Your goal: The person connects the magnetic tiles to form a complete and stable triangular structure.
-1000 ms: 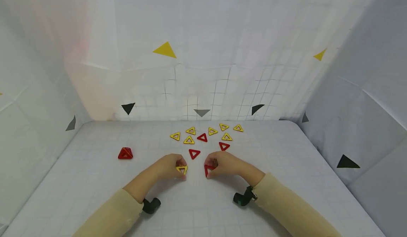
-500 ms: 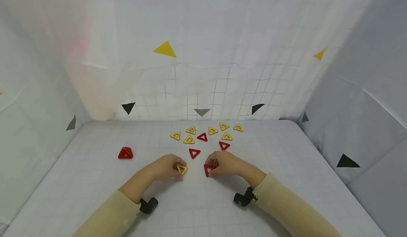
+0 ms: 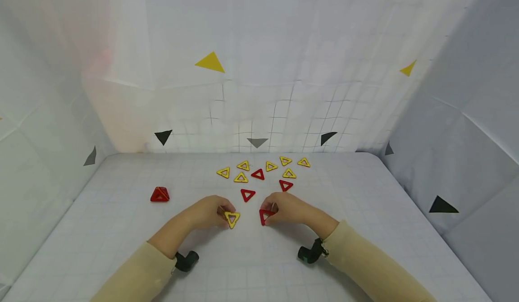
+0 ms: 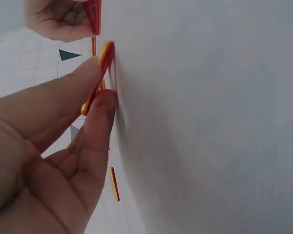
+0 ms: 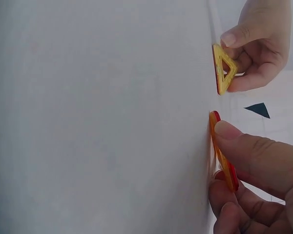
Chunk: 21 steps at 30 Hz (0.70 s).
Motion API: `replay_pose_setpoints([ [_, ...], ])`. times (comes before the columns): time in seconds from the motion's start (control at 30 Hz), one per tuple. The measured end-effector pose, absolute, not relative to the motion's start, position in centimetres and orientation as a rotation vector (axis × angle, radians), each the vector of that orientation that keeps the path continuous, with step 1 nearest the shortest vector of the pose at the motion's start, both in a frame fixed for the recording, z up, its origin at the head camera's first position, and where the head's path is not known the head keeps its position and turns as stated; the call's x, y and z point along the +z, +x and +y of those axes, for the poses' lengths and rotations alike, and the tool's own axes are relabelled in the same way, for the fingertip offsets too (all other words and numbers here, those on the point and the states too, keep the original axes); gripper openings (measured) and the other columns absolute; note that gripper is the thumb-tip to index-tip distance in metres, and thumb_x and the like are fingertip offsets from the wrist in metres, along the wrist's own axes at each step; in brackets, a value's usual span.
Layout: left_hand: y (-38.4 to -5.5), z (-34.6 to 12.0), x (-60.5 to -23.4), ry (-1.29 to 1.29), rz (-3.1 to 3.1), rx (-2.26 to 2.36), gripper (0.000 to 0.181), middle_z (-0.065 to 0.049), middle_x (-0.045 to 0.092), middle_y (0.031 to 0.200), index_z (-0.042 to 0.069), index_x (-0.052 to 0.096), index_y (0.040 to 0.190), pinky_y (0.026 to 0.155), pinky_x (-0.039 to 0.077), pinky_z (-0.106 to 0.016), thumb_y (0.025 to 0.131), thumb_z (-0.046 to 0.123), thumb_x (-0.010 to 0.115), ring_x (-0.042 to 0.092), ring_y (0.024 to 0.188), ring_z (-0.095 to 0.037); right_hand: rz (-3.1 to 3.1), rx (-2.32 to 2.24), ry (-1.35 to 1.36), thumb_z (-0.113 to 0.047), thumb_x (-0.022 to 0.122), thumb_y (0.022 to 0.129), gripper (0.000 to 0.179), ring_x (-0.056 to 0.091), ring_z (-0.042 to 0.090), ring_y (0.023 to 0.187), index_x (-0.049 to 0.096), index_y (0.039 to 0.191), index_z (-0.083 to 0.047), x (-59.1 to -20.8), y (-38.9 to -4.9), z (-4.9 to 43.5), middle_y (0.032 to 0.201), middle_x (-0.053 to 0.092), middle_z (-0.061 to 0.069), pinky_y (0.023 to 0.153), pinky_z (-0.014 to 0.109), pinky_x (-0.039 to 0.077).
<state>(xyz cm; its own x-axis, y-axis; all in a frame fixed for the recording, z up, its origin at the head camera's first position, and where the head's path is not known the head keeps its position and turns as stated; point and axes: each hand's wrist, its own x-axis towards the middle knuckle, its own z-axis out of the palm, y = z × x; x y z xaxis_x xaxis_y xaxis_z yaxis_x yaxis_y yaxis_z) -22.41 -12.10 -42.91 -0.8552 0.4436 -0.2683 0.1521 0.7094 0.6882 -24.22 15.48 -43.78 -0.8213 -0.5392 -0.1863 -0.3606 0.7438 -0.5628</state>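
Fingertips (image 4: 88, 70) pinch: left hand (image 3: 211, 211) a yellow triangle (image 3: 233, 213); right hand (image 3: 288, 208) a red triangle (image 3: 261, 217). The red lies rightward, apart.

A white, faintly gridded table (image 3: 97, 243) with rounded far corners stands before a creased white back sheet (image 3: 308, 40) bearing a large yellow mark (image 3: 211, 62) and a grey mark (image 3: 257, 143), between a pale left sheet (image 3: 36, 85) and a shadowed right sheet (image 3: 474, 81).

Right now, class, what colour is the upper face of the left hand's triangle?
Yellow; the triangle in the left hand shows best in the head view.
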Motion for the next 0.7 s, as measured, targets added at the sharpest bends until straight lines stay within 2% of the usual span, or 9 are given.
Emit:
replay_pose_setpoints([
  [0.33,-22.6,-12.0,-43.4,0.517,2.574,0.913,0.020,0.006,0.063,0.086,0.018,0.073,0.091,0.077,0.049,-0.032,0.078,0.009,0.085,0.056,0.083,-0.015,2.590,-0.762,-0.721,-0.026,0.087,0.079,0.028,0.059,0.011,0.084,0.074,0.104,-0.022,-44.1,-24.2,15.4,0.090,0.064,-0.013,0.077,0.030,0.051],
  [0.7,-22.1,-10.7,-43.6,0.550,2.583,0.875,0.020,0.004,0.061,0.080,0.017,0.066,0.086,0.073,0.047,-0.034,0.080,0.017,0.085,0.056,0.078,-0.015,2.551,-0.796,-0.752,-0.027,0.087,0.080,0.028,0.060,0.010,0.084,0.074,0.104,-0.023,-44.2,-24.3,15.0,0.090,0.066,-0.014,0.076,0.027,0.051],
])
